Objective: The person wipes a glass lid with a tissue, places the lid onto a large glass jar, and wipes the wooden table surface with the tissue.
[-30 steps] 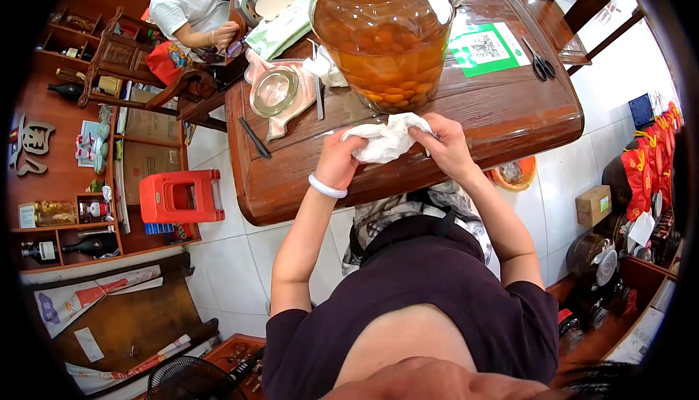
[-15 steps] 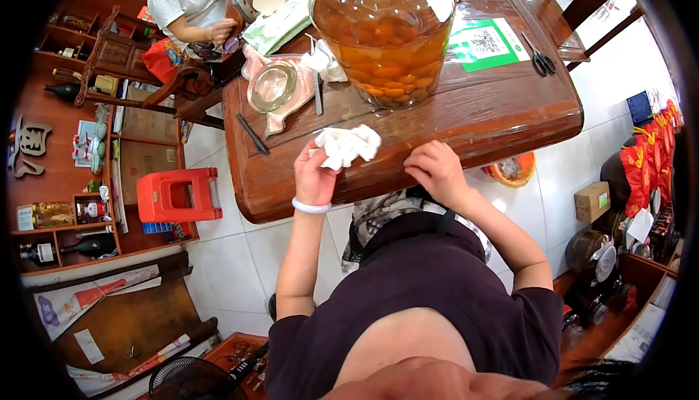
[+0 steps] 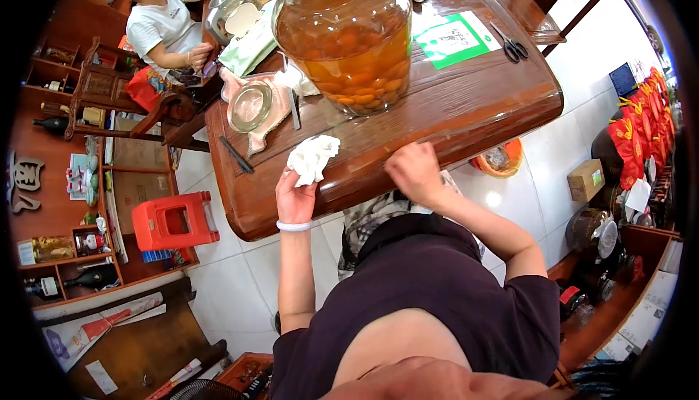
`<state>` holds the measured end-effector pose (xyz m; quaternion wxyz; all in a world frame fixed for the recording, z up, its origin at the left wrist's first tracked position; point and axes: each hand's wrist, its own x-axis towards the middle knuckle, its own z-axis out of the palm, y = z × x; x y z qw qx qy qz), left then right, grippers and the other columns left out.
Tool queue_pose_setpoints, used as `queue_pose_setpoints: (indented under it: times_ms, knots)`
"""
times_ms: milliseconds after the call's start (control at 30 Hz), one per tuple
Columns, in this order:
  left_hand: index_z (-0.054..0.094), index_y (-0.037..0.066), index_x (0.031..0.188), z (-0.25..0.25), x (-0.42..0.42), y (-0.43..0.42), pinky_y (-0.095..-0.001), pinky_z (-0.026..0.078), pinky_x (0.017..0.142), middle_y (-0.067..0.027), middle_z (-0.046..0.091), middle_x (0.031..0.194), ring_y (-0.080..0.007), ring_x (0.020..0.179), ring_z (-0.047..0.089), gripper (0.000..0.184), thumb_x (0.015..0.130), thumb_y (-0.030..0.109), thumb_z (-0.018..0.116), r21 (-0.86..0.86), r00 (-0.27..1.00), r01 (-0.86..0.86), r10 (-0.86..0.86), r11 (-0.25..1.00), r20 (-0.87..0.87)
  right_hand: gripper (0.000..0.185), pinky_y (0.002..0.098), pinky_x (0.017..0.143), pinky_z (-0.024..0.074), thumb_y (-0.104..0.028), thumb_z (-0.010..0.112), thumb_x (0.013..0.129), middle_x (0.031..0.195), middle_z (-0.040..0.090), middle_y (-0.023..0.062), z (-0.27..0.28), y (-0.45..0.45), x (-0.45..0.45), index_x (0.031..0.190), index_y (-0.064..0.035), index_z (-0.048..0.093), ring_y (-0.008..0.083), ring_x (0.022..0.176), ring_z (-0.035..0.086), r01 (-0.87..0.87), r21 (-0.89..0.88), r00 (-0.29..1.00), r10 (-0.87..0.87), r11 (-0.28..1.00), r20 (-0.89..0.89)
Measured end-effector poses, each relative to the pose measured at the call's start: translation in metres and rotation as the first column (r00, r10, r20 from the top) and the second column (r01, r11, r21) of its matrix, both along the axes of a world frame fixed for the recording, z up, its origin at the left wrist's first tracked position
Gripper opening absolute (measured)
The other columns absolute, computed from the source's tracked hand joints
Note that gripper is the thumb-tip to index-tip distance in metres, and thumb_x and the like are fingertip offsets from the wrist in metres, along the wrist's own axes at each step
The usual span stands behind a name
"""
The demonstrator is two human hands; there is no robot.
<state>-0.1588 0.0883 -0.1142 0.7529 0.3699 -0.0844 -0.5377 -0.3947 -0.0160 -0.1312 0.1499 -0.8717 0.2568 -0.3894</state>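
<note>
My left hand (image 3: 295, 202), with a pale bangle at the wrist, is closed on a crumpled white tissue (image 3: 313, 160) over the near edge of the wooden table (image 3: 349, 138). My right hand (image 3: 415, 172) is at the table edge, its fingers bent down and smeared by motion, so I cannot see whether they hold anything. Beyond the hands stands a large glass jar (image 3: 342, 50) of amber liquid with orange fruit-like pieces at the bottom. Left of it, a round glass lid (image 3: 250, 106) rests on a pink cloth (image 3: 260, 134).
A black stick-like item (image 3: 237, 155), a slim grey tool (image 3: 294, 111), a green QR card (image 3: 455, 40) and scissors (image 3: 512, 45) lie on the table. A person in white (image 3: 166, 29) sits at the far left. A red stool (image 3: 175, 222) and an orange-rimmed bin (image 3: 501, 158) stand on the floor.
The view has shifted, so the table and jar appear further left. My left hand still grips the tissue, which is now more upright. My right hand's fingers have turned further downward.
</note>
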Motion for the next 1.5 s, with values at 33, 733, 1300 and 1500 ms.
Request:
queue_pose_setpoints:
  times_ms: [33,733,1300,1500]
  knots:
    - [0.046,0.0,0.112,0.002,0.0,0.001,-0.0362,0.05,0.079,-0.0123,0.056,0.107,-0.0238,0.098,0.056,0.029,0.083,0.005,0.048,-0.027,0.999,0.027,-0.028,0.999,-0.023,0.011,0.0337,0.065,0.0355,-0.007,0.063,0.069,0.075,0.055,0.0039,0.006,-0.008,-0.013,0.075,-0.0096,0.055,0.0222,0.071,0.051,0.077,0.012,0.995,-0.078,0.997,0.054]
    - [0.046,-0.003,0.111,0.018,-0.032,-0.027,-0.0377,0.047,0.085,-0.0127,0.055,0.109,-0.0245,0.1,0.055,0.031,0.081,0.005,0.048,0.068,0.991,0.123,-0.126,0.99,0.046,0.017,0.032,0.077,0.0409,-0.018,0.066,0.071,0.091,0.063,0.0084,0.04,-0.077,-0.195,0.082,-0.0054,0.066,0.0219,0.083,0.058,0.702,-0.029,0.712,-0.701,0.712,0.047]
    - [0.045,-0.003,0.113,0.012,-0.039,-0.021,-0.037,0.047,0.084,-0.0128,0.055,0.11,-0.0246,0.1,0.055,0.033,0.081,0.006,0.047,0.039,0.981,0.194,-0.194,0.98,-0.022,0.08,0.0555,0.102,0.0041,-0.063,0.039,0.077,0.134,0.036,0.0104,0.016,-0.066,-0.015,0.127,-0.001,0.038,0.0218,0.128,0.025,0.25,-0.145,0.774,-0.287,0.957,-0.564]
    - [0.043,0.002,0.119,0.02,-0.039,-0.017,-0.024,0.048,0.064,-0.0068,0.056,0.108,-0.0157,0.089,0.057,0.037,0.083,0.011,0.045,0.082,0.982,0.178,-0.182,0.981,0.046,0.068,0.0557,0.101,0.0088,-0.053,0.05,0.077,0.133,0.035,0.0109,0.023,-0.061,-0.108,0.126,-0.0061,0.04,0.0247,0.127,0.025,0.449,-0.135,0.692,-0.44,0.883,-0.573]
